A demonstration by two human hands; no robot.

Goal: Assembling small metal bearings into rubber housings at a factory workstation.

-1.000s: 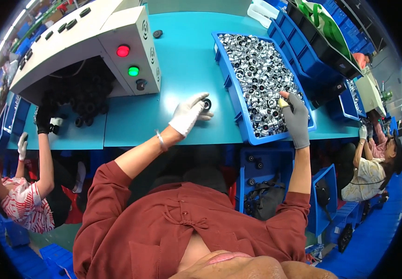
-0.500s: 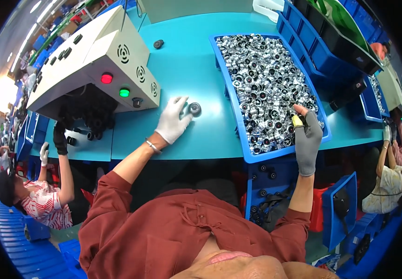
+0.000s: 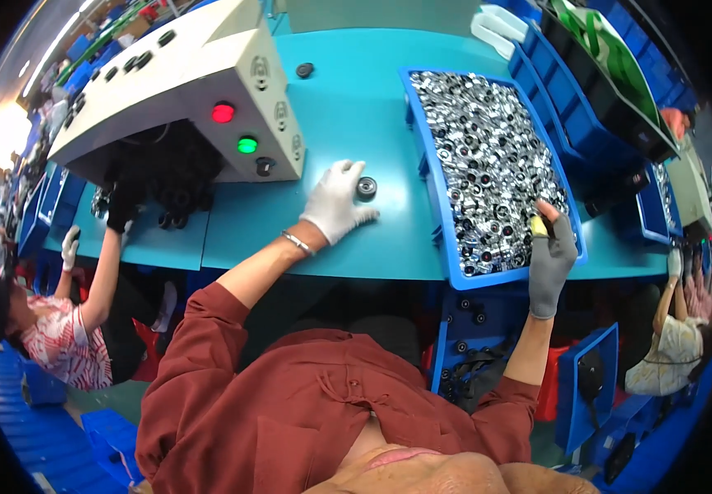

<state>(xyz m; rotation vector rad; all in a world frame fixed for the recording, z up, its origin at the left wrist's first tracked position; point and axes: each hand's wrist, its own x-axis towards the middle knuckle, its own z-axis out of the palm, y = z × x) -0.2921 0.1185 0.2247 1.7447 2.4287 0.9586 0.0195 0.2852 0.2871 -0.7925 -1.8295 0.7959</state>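
Observation:
My left hand (image 3: 338, 202), in a white glove, rests on the teal bench with its fingers apart. Just beyond its fingertips lies a black round wheel-like part (image 3: 367, 188); whether they touch is hard to make out. My right hand (image 3: 552, 259) wears a grey glove with bare fingertips and has something yellow around one digit. It is over the near right rim of a blue tray (image 3: 457, 262) full of small shiny silver-and-black parts (image 3: 492, 156). Its fingers are curled, and whatever is between them is hidden.
A white machine (image 3: 237, 90) with red and green lights stands at left, black parts heaped in its opening. Another black part (image 3: 304, 71) lies farther back. Blue crates (image 3: 549, 107) stack at right. Below the bench edge is a blue bin (image 3: 475, 329). A co-worker (image 3: 60, 329) works at left.
My view has shifted, moving the bench things within it. My left hand's thumb has spread away from the black part. My right hand stays at the tray's near right rim.

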